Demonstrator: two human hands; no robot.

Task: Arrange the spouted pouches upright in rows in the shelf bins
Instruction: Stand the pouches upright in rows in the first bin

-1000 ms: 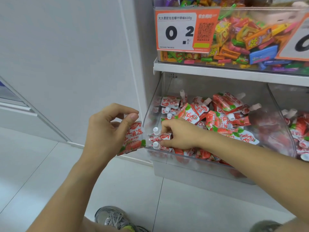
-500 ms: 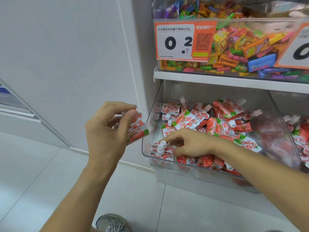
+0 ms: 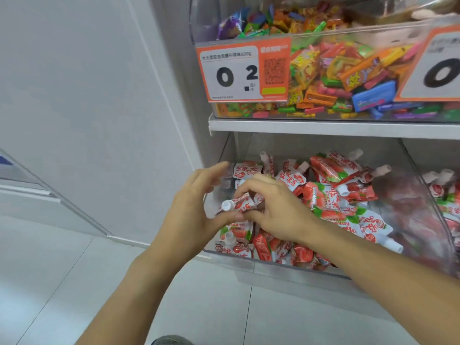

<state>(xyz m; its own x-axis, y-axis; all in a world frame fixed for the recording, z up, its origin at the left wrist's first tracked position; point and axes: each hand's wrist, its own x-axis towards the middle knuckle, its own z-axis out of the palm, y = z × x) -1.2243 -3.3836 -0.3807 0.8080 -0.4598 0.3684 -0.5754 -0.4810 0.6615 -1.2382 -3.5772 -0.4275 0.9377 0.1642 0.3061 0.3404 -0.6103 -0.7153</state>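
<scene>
**Both hands meet on one pouch at the bin's left front corner**

Head view: the right hand (image 3: 276, 207) reaches in from the lower right, forearm stretched across the front lip of the clear plastic shelf bin (image 3: 273, 266). Its fingers curl down and pinch a red-and-white spouted pouch with a white cap (image 3: 239, 204), which lies tilted with the cap pointing left, held above the pile near the bin's left wall. The left hand (image 3: 196, 207) comes up from the lower left, palm turned toward the right hand. Its fingers are spread and nearly straight, pointing up and right, while the thumb meets the right hand's fingertips just under the pouch. Whether the left thumb actually presses the pouch I cannot tell.

Below and behind the hands, the loose red-and-white spouted pouches (image 3: 331, 195) lie jumbled in the bin, spouts pointing in different directions. Above, on the white shelf (image 3: 323, 127), a second clear bin holds multicoloured wrapped sweets (image 3: 348, 78) behind an orange-and-white price tag (image 3: 241, 73).
</scene>
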